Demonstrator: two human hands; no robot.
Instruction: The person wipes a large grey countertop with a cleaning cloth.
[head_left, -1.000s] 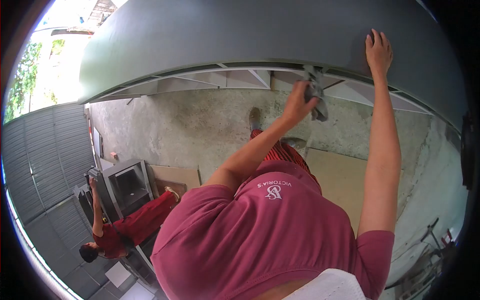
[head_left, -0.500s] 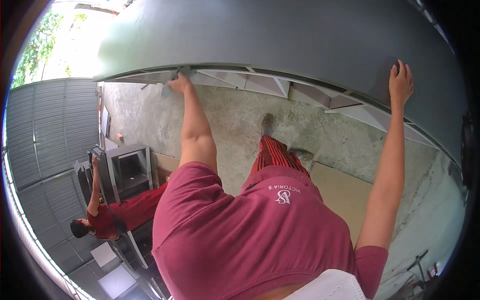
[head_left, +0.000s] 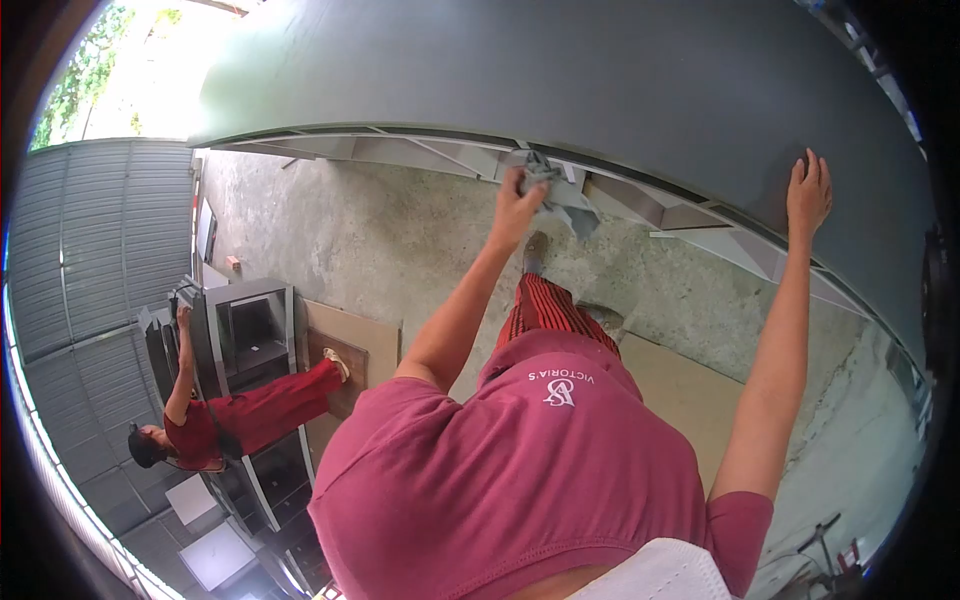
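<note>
Across the top of the view spreads a large grey panel (head_left: 540,70), the upper face of a long cabinet-like piece with white-edged compartments (head_left: 440,155) below its near edge. My left hand (head_left: 518,205) is closed around a crumpled grey cloth (head_left: 568,205), right at that edge near the middle; one end of the cloth hangs loose. On the right, my right hand (head_left: 810,195) lies flat on the panel close to the edge, fingers stretched out and holding nothing.
A co-worker (head_left: 230,425) in dark red stands at the left beside grey cabinet frames (head_left: 250,340). Flat boards (head_left: 680,385) lie on the concrete floor (head_left: 400,240). A corrugated metal wall (head_left: 110,230) runs behind at far left. Clamp-like tools (head_left: 825,550) are at lower right.
My left hand has moved right along the panel's edge with the cloth. My right hand stays on the panel, slightly lower in view. The co-worker's legs now show more.
</note>
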